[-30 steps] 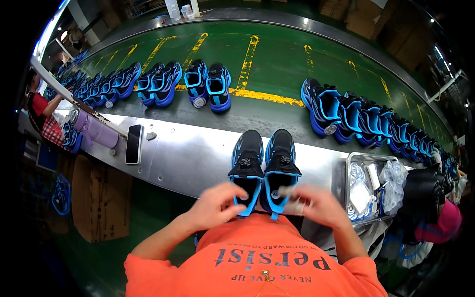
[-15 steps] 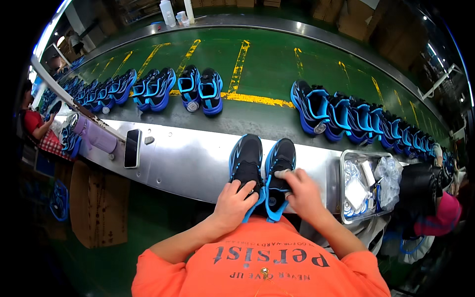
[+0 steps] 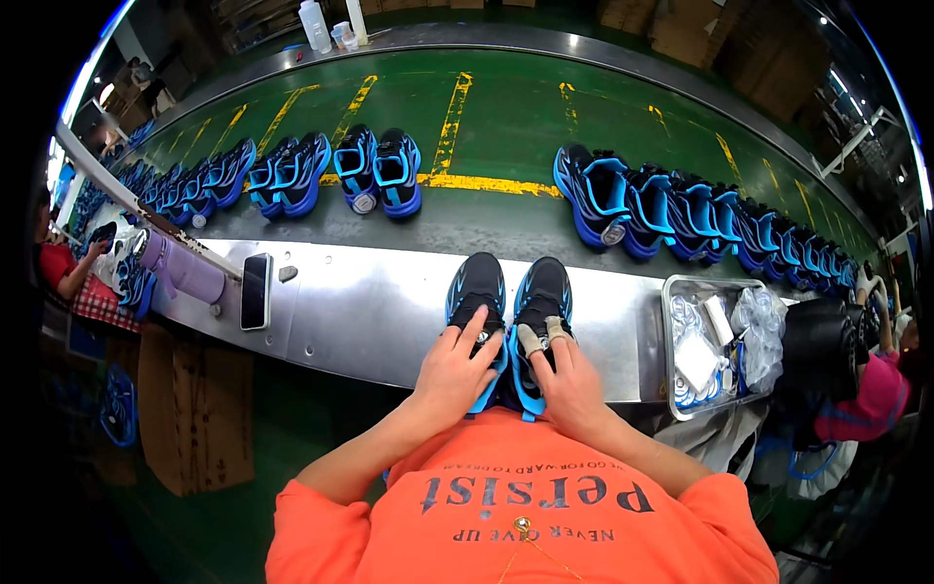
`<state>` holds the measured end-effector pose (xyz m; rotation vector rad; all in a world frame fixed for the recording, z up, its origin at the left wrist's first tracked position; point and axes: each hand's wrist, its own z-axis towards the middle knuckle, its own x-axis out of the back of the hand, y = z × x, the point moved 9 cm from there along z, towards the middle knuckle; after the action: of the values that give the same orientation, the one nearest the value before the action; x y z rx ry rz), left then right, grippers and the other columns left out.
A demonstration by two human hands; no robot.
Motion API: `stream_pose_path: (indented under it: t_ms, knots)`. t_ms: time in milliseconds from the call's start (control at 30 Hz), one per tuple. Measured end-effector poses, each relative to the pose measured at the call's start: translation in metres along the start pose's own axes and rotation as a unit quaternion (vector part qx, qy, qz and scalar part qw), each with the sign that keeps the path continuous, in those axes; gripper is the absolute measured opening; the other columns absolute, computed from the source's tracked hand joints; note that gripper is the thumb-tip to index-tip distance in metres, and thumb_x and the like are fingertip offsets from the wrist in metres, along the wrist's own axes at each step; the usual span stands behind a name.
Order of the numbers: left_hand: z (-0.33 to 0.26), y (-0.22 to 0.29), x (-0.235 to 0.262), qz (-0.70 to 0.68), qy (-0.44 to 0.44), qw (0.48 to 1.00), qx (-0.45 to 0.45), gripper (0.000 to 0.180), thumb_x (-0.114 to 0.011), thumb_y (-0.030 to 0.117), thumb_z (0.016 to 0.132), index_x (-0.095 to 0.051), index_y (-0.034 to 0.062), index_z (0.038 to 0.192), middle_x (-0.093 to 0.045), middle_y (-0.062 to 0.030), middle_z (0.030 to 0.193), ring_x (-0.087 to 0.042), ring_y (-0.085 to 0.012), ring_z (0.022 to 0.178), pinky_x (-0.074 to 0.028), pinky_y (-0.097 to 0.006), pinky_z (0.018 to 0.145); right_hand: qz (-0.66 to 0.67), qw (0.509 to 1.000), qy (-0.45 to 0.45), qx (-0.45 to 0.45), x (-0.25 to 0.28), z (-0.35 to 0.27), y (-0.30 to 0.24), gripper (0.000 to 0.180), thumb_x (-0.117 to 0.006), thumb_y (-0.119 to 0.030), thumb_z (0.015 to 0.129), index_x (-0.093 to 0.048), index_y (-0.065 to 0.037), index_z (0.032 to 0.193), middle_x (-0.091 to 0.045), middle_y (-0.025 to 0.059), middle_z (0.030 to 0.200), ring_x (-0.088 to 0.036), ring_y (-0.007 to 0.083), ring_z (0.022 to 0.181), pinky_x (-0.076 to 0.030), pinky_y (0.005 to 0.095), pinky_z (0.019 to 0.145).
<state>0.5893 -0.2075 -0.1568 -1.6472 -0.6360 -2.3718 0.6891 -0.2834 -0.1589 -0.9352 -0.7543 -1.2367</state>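
Two black-and-blue sneakers stand side by side at the metal bench's near edge, toes pointing away from me. My left hand (image 3: 451,374) is closed over the left sneaker (image 3: 476,278), its fingers bent across the tongue and laces. On the right sneaker (image 3: 543,281), my right hand (image 3: 570,383) presses its fingers against the tongue, with pale covers on two fingertips. A small round silvery piece shows by the left fingers. My hands hide much of both shoe openings, and the heels sit close against my orange shirt (image 3: 525,487).
Rows of matching sneakers (image 3: 397,175) line the green conveyor (image 3: 506,117) beyond the bench (image 3: 379,302). A clear tray (image 3: 669,341) of round tags and plastic bags sits right; a phone (image 3: 256,292) and purple bottle (image 3: 185,265) lie left. Co-workers (image 3: 861,409) are on both sides.
My right hand has moved left and come down onto the right sneaker's tongue, its fingers now straighter. The left hand stays on the left sneaker. The view has shifted slightly.
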Motion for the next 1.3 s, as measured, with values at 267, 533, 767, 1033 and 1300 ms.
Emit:
stream_pose_path:
  t_ms: [267, 533, 767, 1033, 1300]
  knots:
    - [0.029, -0.034, 0.011, -0.138, -0.037, 0.989, 0.033, 0.018, -0.068, 0.019, 0.087, -0.07, 0.0069, 0.1, -0.065, -0.0126, 0.111, -0.059, -0.0332, 0.092, -0.048, -0.04, 0.085, 0.299, 0.922, -0.198, -0.145, 0.013, 0.028, 0.047, 0.038, -0.063, -0.018, 0.093, -0.063, -0.016, 0.131, -0.057, 0.0119, 0.095, -0.059, 0.0278, 0.085, -0.05, 0.0361, 0.078]
    - [0.036, -0.011, -0.007, -0.114, -0.031, 0.993, 0.006, 0.013, -0.074, 0.013, 0.078, -0.068, 0.0074, 0.088, -0.057, -0.0098, 0.094, -0.057, -0.0315, 0.09, -0.048, -0.039, 0.077, 0.195, 0.97, -0.093, -0.11, 0.004, 0.02, 0.054, 0.033, -0.074, -0.014, 0.081, -0.07, -0.016, 0.114, -0.051, 0.0089, 0.081, -0.057, 0.0282, 0.078, -0.049, 0.0378, 0.072]
    - [0.027, -0.024, 0.006, -0.227, 0.045, 0.972, 0.051, 0.016, -0.074, 0.005, 0.076, -0.07, 0.0063, 0.092, -0.056, -0.0088, 0.086, -0.059, -0.0275, 0.083, -0.049, -0.036, 0.073, 0.241, 0.962, -0.092, -0.088, 0.003, 0.026, 0.06, 0.028, -0.073, -0.024, 0.082, -0.07, -0.018, 0.109, -0.057, 0.0104, 0.089, -0.06, 0.0318, 0.085, -0.05, 0.04, 0.074]
    - [0.027, -0.034, -0.014, -0.278, -0.05, 0.954, 0.1, 0.031, -0.079, 0.011, 0.075, -0.069, 0.007, 0.103, -0.056, -0.0047, 0.087, -0.052, -0.0152, 0.068, -0.043, -0.027, 0.062, 0.322, 0.925, -0.174, -0.099, -0.018, 0.01, 0.071, 0.037, -0.073, -0.02, 0.083, -0.07, -0.025, 0.119, -0.051, 0.0096, 0.09, -0.055, 0.0287, 0.086, -0.047, 0.0365, 0.081]
    - [0.025, -0.042, -0.022, -0.288, -0.058, 0.952, 0.086, 0.031, -0.074, 0.007, 0.078, -0.071, 0.0088, 0.108, -0.06, -0.004, 0.093, -0.051, -0.0125, 0.071, -0.042, -0.024, 0.063, 0.344, 0.928, -0.135, -0.046, -0.021, 0.012, 0.076, 0.034, -0.075, -0.024, 0.083, -0.07, -0.021, 0.117, -0.065, 0.0084, 0.092, -0.059, 0.0276, 0.089, -0.049, 0.0374, 0.083]
